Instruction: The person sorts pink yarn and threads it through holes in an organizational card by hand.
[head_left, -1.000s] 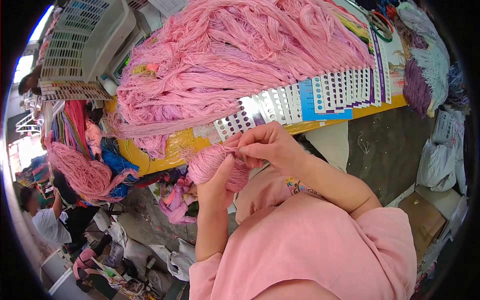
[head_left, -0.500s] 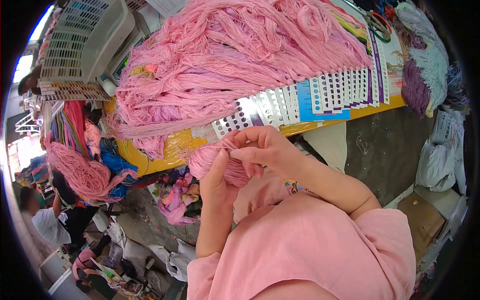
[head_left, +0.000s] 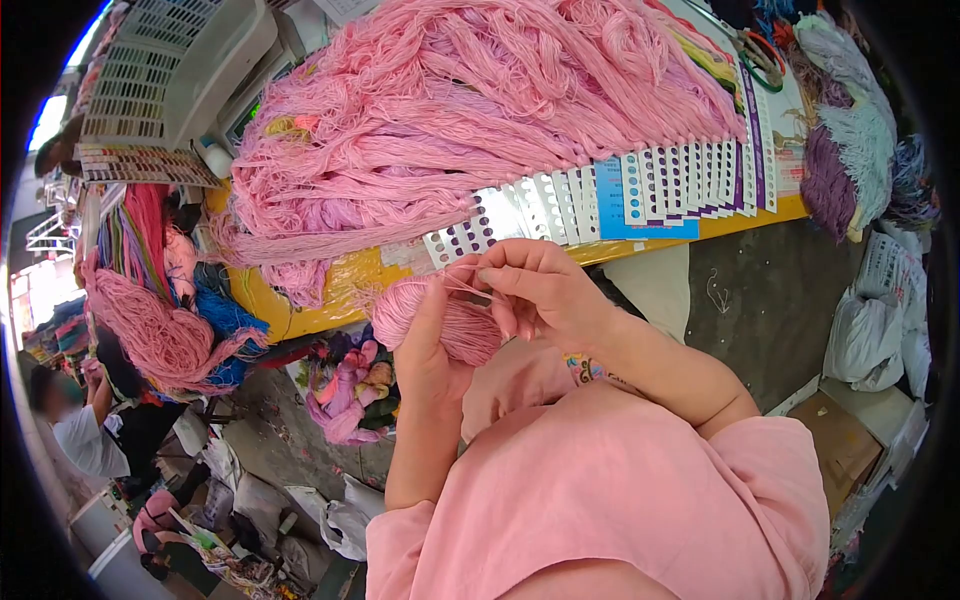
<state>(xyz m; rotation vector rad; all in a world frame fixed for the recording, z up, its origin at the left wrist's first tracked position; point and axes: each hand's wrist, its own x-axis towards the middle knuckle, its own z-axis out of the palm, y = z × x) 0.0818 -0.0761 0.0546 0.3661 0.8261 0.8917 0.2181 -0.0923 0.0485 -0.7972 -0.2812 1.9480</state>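
from the pink bundle (head_left: pixel 468 335), loose skeins (head_left: pixel 520 110) spread from eleven to one o'clock, covering much of the desk (head_left: pixel 350 290); punched cards (head_left: pixel 660 185) and scissors (head_left: pixel 738 38) lie toward one to two, a white bag (head_left: pixel 862 330) at three. the bundle is rounded, closely stranded, held before the desk's near edge. left hand (head_left: pixel 428 345): fingers curled around it; right hand (head_left: pixel 545 290): fingers pinched narrow on thin strands (head_left: pixel 468 289).
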